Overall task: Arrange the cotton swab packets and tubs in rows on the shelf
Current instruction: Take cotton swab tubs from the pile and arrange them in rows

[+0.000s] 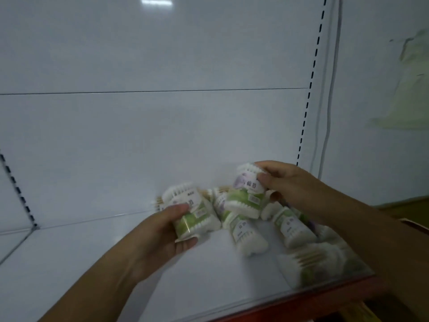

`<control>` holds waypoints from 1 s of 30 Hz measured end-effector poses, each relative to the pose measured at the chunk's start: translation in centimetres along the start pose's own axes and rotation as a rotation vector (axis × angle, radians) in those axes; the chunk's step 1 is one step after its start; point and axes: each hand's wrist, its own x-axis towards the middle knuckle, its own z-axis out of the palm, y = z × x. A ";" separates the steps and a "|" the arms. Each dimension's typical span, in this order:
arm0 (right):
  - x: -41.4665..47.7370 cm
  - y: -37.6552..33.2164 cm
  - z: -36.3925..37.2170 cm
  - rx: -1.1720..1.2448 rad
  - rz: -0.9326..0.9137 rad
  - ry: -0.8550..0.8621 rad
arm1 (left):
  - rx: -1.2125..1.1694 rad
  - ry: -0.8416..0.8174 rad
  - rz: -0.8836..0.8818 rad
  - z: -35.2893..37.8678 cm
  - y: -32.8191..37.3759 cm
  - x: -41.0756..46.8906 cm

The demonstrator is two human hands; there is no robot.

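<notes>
Head view: our left hand (pixel 162 233), fingers and thumb curled round one cotton swab packet (pixel 193 216). Our right hand (pixel 287 185), pinching a second packet (pixel 247 194) near its top. Both are held over the shelf (pixel 92 263), with loose packets (pixel 246 235) jumbled beneath and beside. We judge it best to set each down label forward, edges touching, in one straight row.

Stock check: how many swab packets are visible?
6 packets: one in the left hand, one in the right hand, one between them, three lying on the shelf; others may be hidden.
</notes>
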 end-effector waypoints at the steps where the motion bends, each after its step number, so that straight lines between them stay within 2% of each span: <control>1: 0.1 -0.2 0.7 0.021 -0.006 -0.072 | -0.090 -0.084 0.017 0.3 0.0 -0.1; 3: 0.2 -0.5 2.4 -0.002 -0.058 -0.146 | -0.173 -0.277 0.036 1.2 -0.7 -0.5; 6: 0.7 -0.6 4.4 -0.101 -0.224 -0.053 | -0.273 -0.438 0.062 2.4 -2.2 -0.9; 8: 0.7 -0.4 4.7 -0.160 -0.291 -0.023 | -0.344 -0.401 0.091 2.6 -3.0 -1.3; 10: 0.5 0.1 4.2 -0.378 -0.318 0.092 | -0.362 -0.321 0.118 2.3 -3.4 -1.8; 12: 0.2 0.8 3.6 -0.882 -0.369 0.245 | -0.347 -0.251 0.147 1.8 -3.3 -2.4; 13: 0.0 1.2 3.6 -1.120 -0.369 0.248 | -0.343 -0.224 0.159 1.7 -3.1 -2.8; 15: -0.5 1.8 4.5 -1.344 -0.275 0.090 | -0.331 -0.186 0.179 1.4 -2.9 -3.5; 18: -0.8 2.4 6.4 -1.449 -0.133 -0.094 | -0.309 -0.161 0.196 0.8 -2.7 -4.9; 22: -1.2 1.7 7.4 -1.498 -0.118 -0.067 | -0.288 -0.135 0.247 -1.3 -1.9 -7.9; 24: -1.7 0.6 8.4 -1.404 -0.146 -0.104 | -0.296 -0.116 0.281 -3.3 -1.1 -10.2; 29: -2.4 -5.8 15.7 -0.717 -0.229 -0.344 | -0.322 -0.007 0.368 -9.9 0.1 -18.4; 30: -2.4 -7.1 17.9 -0.640 -0.263 -0.380 | -0.340 0.026 0.386 -11.5 0.3 -20.3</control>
